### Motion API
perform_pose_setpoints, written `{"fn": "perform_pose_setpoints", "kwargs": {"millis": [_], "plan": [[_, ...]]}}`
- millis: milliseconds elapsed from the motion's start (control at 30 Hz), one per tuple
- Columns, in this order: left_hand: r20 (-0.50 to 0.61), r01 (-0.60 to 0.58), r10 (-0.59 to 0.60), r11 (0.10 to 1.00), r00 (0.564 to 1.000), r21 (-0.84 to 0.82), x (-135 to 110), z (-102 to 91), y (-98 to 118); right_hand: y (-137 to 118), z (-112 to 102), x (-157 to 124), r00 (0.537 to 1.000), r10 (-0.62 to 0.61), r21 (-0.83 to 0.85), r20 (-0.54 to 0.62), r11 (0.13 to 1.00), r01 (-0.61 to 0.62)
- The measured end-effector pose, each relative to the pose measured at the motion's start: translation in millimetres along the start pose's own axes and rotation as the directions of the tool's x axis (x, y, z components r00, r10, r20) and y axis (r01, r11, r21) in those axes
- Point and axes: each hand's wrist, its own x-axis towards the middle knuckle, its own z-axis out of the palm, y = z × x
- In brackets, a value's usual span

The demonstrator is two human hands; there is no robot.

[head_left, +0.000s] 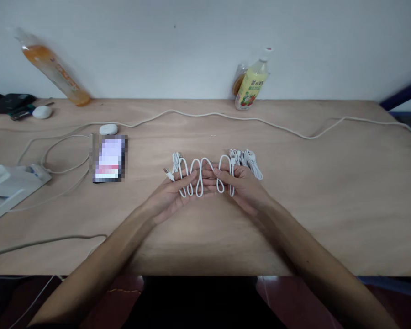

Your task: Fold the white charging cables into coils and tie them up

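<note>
A white USB charging cable (199, 188) lies in zigzag loops across both my hands, above the wooden table. My left hand (173, 194) grips the loops at its left end, thumb on top, with the metal USB plug sticking out past the fingers. At the other end, my right hand (241, 183) pinches the loops under its thumb, near a small white connector. The fingers of both hands meet beneath the cable. Behind my right hand rests a pile of bundled white cables (248, 160). Another small white bundle (176, 160) shows just beyond my left hand.
A phone (109, 160) with a lit screen lies left, below a white earbud case (108, 129). One long white cord (222, 115) runs across the table (329, 192). Drink bottles stand at the wall, one orange (58, 73), one yellow-green (253, 84). White packaging (10, 192) sits far left.
</note>
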Motion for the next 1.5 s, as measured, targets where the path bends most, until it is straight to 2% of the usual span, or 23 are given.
{"fn": "perform_pose_setpoints", "kwargs": {"millis": [267, 467, 633, 800, 1067, 1267, 1500], "plan": [[0.01, 0.033, -0.033, 0.998, 0.999, 0.06, 0.1, 0.3, -1.7, 0.4, -1.2, 0.1, 1.0, 0.008, -0.008, -0.01, 1.0, -0.008], [-0.03, 0.029, -0.027, 0.999, 0.999, 0.04, 0.1, 0.3, 0.0, 2.5, -6.4, 3.3, 1.0, 0.017, -0.021, 0.003, 1.0, -0.017], [-0.114, 0.033, -0.03, 0.999, 0.993, 0.029, 0.2, 2.9, 1.2, 2.1, -11.4, 5.2, 0.999, 0.037, -0.02, 0.028, 0.999, -0.037], [-0.116, 0.007, -0.005, 1.0, 0.993, 0.014, 1.4, 3.2, 0.4, 2.7, -12.5, 5.1, 0.999, 0.045, -0.02, 0.024, 0.999, -0.044], [-0.105, 0.019, -0.018, 1.0, 0.994, 0.007, -0.2, 3.7, -4.4, 11.6, -14.0, 4.5, 0.999, 0.014, -0.173, -0.029, 0.985, -0.019], [-0.108, 0.03, -0.027, 0.999, 0.994, 0.03, -1.8, 5.2, -3.4, 11.3, -13.0, 3.9, 0.999, 0.033, -0.21, 0.031, 0.977, -0.026], [-0.086, -0.003, 0.009, 0.998, 0.996, 0.063, -1.9, 2.1, -6.4, 12.2, -10.4, 5.2, 0.994, 0.047, -0.14, 0.103, 0.99, -0.032]]}}
